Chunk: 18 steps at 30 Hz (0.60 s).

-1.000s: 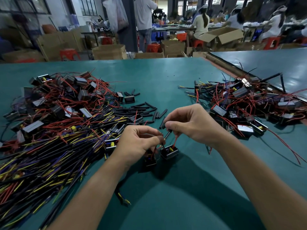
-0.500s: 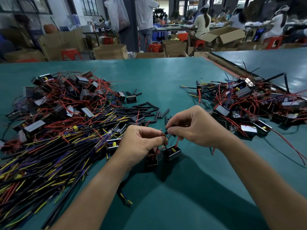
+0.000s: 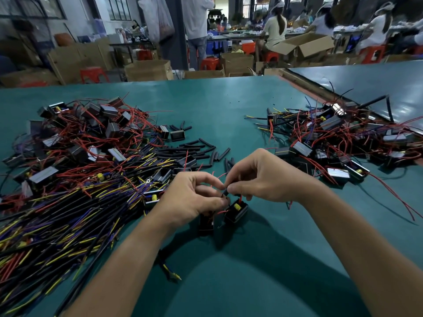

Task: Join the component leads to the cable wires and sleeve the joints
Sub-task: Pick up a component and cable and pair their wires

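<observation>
Right in front of the person, both hands meet fingertip to fingertip just above the green desk [image 3: 217, 106]. The left hand [image 3: 194, 197] and right hand [image 3: 263, 179] are curled, together pinching a short black sleeve [image 3: 225, 192]. Just under them a black component [image 3: 237, 209] with a red lead rests on the desk. A cable heap [image 3: 68, 202] lies to the left, loose sleeves [image 3: 194, 149] lie beyond the hands, and more components [image 3: 343, 145] are piled to the right.
</observation>
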Motion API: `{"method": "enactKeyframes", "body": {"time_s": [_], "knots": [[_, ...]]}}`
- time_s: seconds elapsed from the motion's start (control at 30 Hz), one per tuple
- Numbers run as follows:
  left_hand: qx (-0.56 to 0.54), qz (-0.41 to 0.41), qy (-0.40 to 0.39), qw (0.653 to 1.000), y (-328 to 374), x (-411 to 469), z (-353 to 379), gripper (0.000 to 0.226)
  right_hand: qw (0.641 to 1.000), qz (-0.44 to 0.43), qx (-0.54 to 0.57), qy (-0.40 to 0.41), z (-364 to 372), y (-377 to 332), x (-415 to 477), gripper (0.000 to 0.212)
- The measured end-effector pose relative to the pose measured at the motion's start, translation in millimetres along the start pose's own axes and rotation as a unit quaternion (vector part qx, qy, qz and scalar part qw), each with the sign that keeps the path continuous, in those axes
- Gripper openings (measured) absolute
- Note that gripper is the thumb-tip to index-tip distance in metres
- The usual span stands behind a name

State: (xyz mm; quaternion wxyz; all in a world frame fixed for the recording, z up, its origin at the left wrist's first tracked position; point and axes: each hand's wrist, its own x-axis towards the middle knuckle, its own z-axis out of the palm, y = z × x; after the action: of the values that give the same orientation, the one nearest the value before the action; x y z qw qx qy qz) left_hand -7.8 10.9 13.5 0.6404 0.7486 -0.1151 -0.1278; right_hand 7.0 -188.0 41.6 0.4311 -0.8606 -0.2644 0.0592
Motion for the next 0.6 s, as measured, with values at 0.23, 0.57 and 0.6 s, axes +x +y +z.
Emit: {"method": "enactKeyframes", "body": {"time_s": [0.23,0.57,0.6], "knots": [[-0.003,0.025,-0.015,1.0,1,0,7,0.027,0.999,0.017,-0.031,0.0,-1,-2,-2,0.008],[0.008,0.048,0.012,0.999,-2,3,14,0.032,0.998,0.01,-0.03,0.056,7,-4,2,0.002],[0.011,0.05,0.012,0.999,-3,3,15,0.031,0.998,0.012,-0.024,0.053,7,-4,2,0.002]]}}
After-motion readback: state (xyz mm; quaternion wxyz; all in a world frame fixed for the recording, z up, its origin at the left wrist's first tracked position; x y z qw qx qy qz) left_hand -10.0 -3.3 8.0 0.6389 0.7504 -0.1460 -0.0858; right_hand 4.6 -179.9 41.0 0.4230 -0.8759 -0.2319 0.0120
